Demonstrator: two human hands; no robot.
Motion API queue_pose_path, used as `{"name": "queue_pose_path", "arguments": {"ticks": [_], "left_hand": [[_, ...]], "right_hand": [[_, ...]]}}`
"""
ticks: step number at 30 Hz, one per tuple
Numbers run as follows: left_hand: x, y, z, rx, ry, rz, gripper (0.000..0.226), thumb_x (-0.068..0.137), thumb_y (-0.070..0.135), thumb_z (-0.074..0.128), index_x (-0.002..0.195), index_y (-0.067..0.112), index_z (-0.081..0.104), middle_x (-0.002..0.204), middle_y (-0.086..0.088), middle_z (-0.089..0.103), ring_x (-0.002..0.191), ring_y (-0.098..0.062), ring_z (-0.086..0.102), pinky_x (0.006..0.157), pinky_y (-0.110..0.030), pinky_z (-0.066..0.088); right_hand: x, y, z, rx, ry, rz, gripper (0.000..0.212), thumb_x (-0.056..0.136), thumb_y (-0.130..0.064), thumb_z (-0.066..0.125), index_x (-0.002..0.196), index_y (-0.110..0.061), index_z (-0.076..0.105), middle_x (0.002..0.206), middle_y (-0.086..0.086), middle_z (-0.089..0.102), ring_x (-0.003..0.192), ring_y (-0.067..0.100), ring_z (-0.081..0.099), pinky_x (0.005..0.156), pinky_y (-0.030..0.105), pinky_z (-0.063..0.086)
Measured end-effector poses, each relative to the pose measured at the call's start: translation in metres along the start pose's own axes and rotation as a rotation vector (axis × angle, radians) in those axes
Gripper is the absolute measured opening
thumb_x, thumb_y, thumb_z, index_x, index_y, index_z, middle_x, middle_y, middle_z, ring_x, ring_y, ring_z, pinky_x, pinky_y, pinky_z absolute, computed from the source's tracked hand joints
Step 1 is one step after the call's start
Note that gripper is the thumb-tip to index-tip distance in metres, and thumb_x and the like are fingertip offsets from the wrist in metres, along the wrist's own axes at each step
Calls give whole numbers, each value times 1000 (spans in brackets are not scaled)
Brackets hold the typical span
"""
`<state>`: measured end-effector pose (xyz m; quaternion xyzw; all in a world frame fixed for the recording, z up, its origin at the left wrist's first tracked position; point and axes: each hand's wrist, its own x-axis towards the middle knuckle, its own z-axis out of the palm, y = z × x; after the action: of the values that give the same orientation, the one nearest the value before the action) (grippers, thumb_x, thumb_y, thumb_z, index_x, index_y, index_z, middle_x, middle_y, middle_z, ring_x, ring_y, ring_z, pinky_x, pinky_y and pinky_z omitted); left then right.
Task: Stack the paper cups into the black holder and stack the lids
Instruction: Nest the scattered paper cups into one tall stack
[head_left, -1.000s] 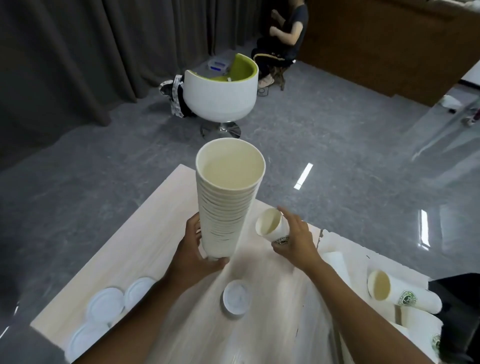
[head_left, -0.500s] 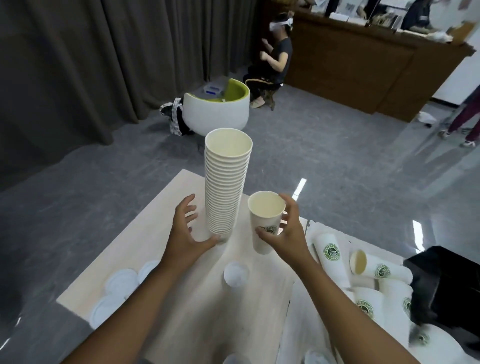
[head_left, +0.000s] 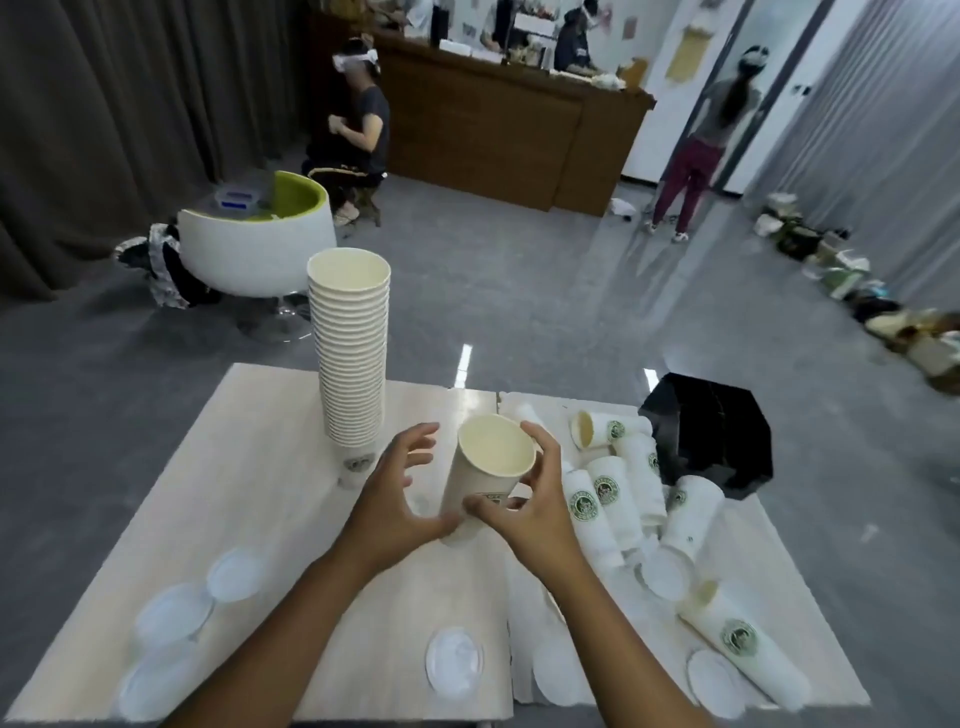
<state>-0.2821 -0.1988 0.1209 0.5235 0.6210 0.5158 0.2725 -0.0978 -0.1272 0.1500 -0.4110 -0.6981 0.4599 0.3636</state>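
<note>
So since half a second back my left hand has come off the tall stack and slid over to the cup my right hand is holding, and the cup has tipped so its mouth leans toward me a bit. The stack stands alone now on the far-left part of the table, just left of my left fingers, not touching them. Right of my right hand there's a messy pile of loose cups lying on their sides, logos up, and it sits between me and the black holder at the far right corner, so the holder is kind of blocked off by them. One more cup lies near the right front edge. Lids are scattered flat along the front, a few at the left, one near the middle, more on the right. My right thumb and fingers are curled round the cup, thumb low on the near side, fingers over the rim's far side. My left fingers are spread and loose, thumb side just touching the cup's lower wall, not really gripping anything.
</note>
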Motion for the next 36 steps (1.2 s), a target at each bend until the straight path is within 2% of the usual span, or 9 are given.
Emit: {"name": "queue_pose_path", "arguments": {"ticks": [6, 11, 16, 19, 21, 24, 28, 32, 36], "left_hand": [[-3, 19, 31, -53, -102, 31, 98, 66, 30, 98, 140, 53, 38, 130, 27, 59, 120, 0, 61, 96, -32, 56], [1, 23, 45, -79, -121, -9, 95, 60, 45, 93, 135, 62, 36, 135, 20, 58, 122, -1, 60, 92, -25, 57], [18, 13, 67, -75, -97, -80, 98, 59, 38, 97, 135, 60, 38, 134, 19, 58, 118, 3, 59, 86, -21, 56], [29, 2, 82, -61, -49, -124, 100, 64, 24, 100, 135, 55, 38, 135, 21, 55, 118, 8, 56, 84, -16, 54], [35, -7, 92, -50, -24, -149, 100, 65, 21, 100, 134, 56, 37, 137, 24, 53, 119, 11, 53, 83, -12, 53], [40, -18, 107, -21, 12, -188, 100, 64, 21, 99, 127, 66, 36, 132, 33, 53, 119, 12, 53, 84, -8, 52], [41, -27, 124, 2, 62, -218, 106, 64, 11, 98, 118, 77, 34, 125, 48, 48, 118, 15, 53, 82, -7, 52], [34, -31, 131, 5, 92, -265, 106, 65, 7, 97, 118, 75, 36, 126, 45, 50, 118, 13, 54, 84, -5, 50], [29, -35, 127, 6, 89, -279, 102, 65, 11, 98, 125, 67, 38, 127, 40, 51, 120, 8, 54, 86, -6, 50]], "right_hand": [[-30, -9, -23, -8, 81, 29, 96, 70, -7, 88, 141, -49, 37, 138, -26, 49, 120, 1, 54, 86, 31, 59], [-25, 0, -34, 12, 48, 59, 97, 69, -14, 90, 141, -52, 37, 140, -20, 50, 119, 5, 55, 87, 35, 60], [-3, 30, -60, 11, -39, 98, 99, 71, -29, 92, 146, -53, 32, 138, -26, 52, 120, 0, 56, 90, 25, 55], [13, 77, -98, -88, 36, 193, 90, 77, -32, 88, 144, -55, 33, 133, -20, 55, 118, -2, 54, 93, 15, 48], [26, 117, -122, -247, 70, 266, 89, 73, -42, 86, 144, -55, 34, 134, -18, 54, 123, 3, 53, 102, 24, 47], [42, 179, -144, -520, -65, 325, 102, 70, -49, 81, 156, -38, 28, 142, -13, 47, 134, 19, 47, 110, 42, 43], [58, 220, -142, -771, -221, 345, 108, 78, -49, 78, 162, -34, 12, 144, 6, 44, 126, 31, 48, 103, 42, 44], [63, 237, -125, -840, -256, 366, 106, 82, -48, 74, 161, -36, 5, 138, 9, 44, 116, 31, 55, 91, 42, 49], [61, 240, -115, -768, -208, 424, 112, 73, -48, 76, 158, -40, 4, 129, 7, 52, 110, 30, 60, 91, 43, 52]]}}
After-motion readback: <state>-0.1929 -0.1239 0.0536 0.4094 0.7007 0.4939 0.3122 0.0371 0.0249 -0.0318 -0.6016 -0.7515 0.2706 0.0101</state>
